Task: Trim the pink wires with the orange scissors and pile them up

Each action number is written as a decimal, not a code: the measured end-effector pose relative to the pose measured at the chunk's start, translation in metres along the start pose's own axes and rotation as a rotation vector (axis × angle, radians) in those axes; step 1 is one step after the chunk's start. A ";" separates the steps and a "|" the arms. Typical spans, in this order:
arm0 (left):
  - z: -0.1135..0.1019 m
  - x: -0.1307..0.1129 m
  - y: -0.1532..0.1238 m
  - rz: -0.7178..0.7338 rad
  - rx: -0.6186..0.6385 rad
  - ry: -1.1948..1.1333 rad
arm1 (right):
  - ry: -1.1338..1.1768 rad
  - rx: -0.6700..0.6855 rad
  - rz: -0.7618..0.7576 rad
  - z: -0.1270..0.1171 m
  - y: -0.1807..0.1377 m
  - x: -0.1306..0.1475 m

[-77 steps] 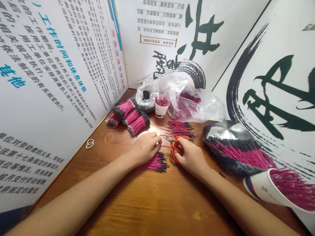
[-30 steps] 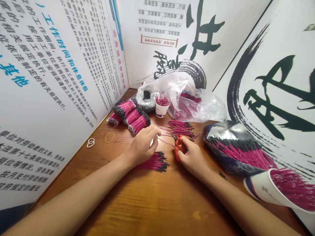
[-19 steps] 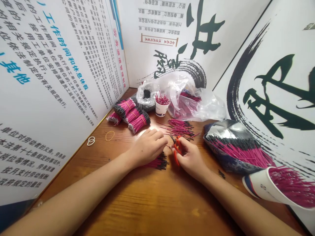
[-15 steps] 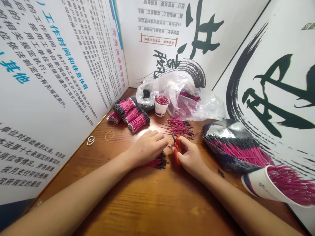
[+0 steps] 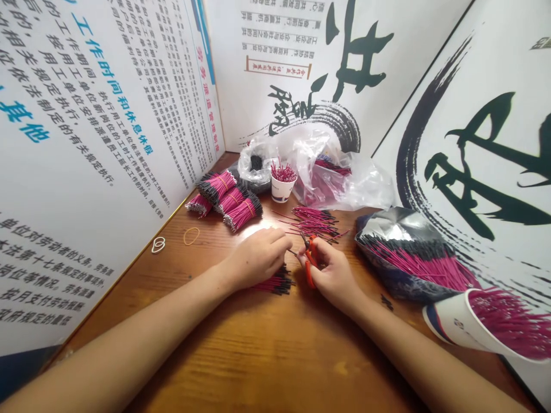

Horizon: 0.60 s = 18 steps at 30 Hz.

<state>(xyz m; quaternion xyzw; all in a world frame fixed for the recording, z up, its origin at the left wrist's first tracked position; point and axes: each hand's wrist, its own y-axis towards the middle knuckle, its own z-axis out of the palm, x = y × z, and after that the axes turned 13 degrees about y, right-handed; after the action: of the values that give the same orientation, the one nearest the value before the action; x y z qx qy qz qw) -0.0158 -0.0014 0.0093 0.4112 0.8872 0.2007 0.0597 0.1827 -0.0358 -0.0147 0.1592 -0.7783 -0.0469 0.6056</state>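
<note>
My right hand [image 5: 339,275] is closed around small orange-handled pliers [image 5: 310,276], their dark jaws pointing up and away. My left hand [image 5: 260,259] is closed in a pinch. A thin wire with a dark end [image 5: 293,252] pokes out of its fingertips toward the right thumb and fingers; most of that wire is hidden. Under the left palm lies a pile of magenta wires with black ends [image 5: 275,284], partly covered by the hand. Just beyond the pliers, a loose heap of similar wires [image 5: 316,222] is spread on the table.
Rubber-banded wire bundles [image 5: 232,198] are stacked at the back left, beside a paper cup [image 5: 282,191] of wires and clear plastic bags [image 5: 365,186]. An opened bag of wires [image 5: 413,258] and a tipped cup [image 5: 451,321] lie right. Rubber bands [image 5: 191,236] lie left. Printed panels surround the table [image 5: 258,355].
My left fingertips have drawn slightly away from the pliers, and the wire's dark end now shows between the hands. The right hand stays nearly in place.
</note>
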 end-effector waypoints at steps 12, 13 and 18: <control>-0.001 -0.003 0.001 0.038 -0.016 -0.098 | -0.018 0.016 -0.053 0.002 0.001 -0.002; 0.000 -0.003 0.001 0.038 -0.021 -0.105 | -0.019 0.020 -0.060 0.002 0.001 -0.001; 0.005 0.000 -0.001 -0.076 -0.054 -0.062 | -0.036 0.024 -0.053 0.001 0.002 0.005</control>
<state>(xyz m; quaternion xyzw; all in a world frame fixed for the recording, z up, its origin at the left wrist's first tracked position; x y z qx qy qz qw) -0.0155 -0.0002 0.0042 0.3813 0.8942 0.2095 0.1057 0.1799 -0.0353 -0.0095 0.1861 -0.7850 -0.0564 0.5881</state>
